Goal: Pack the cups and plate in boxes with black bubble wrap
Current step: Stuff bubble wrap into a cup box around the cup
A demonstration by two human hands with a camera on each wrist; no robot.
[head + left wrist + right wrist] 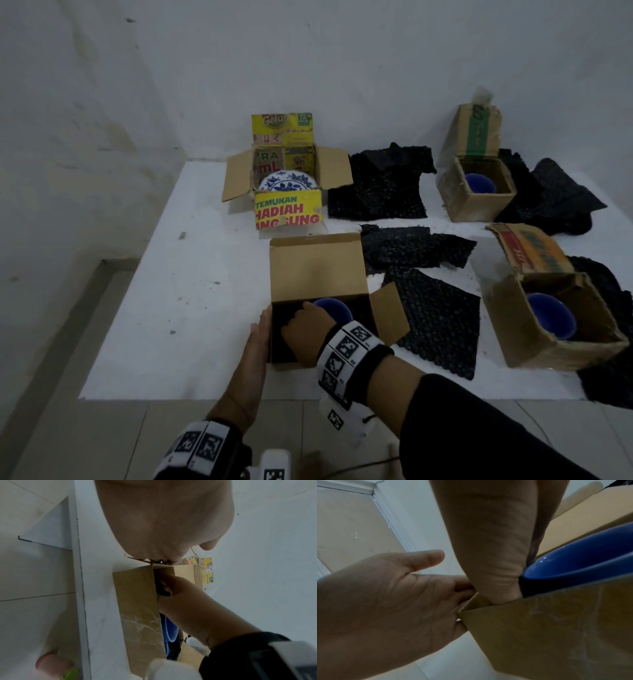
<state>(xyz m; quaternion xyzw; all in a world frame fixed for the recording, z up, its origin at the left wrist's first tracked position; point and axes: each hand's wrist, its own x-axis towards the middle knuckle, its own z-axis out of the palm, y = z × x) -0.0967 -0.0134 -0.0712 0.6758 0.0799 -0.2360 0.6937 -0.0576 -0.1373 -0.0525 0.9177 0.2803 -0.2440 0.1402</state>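
A plain brown box (317, 267) stands open near the front of the white table (191, 308), with a blue cup (337, 308) inside. My left hand (262, 330) lies flat against the box's left wall, thumb out. My right hand (303, 329) reaches in from above. In the right wrist view its fingers (488, 547) run straight down between the box wall (547, 635) and the cup (582, 561), pressing on black bubble wrap (527, 588). Their tips are hidden inside. The left palm (385, 601) touches the box corner.
A yellow printed box (289, 209) at the back holds a blue-and-white plate (286, 183). Two worn boxes at right each hold a blue cup (479, 183) (551, 315). Loose black bubble wrap sheets (380, 185) (438, 325) lie between them. The table's front edge (205, 399) is near.
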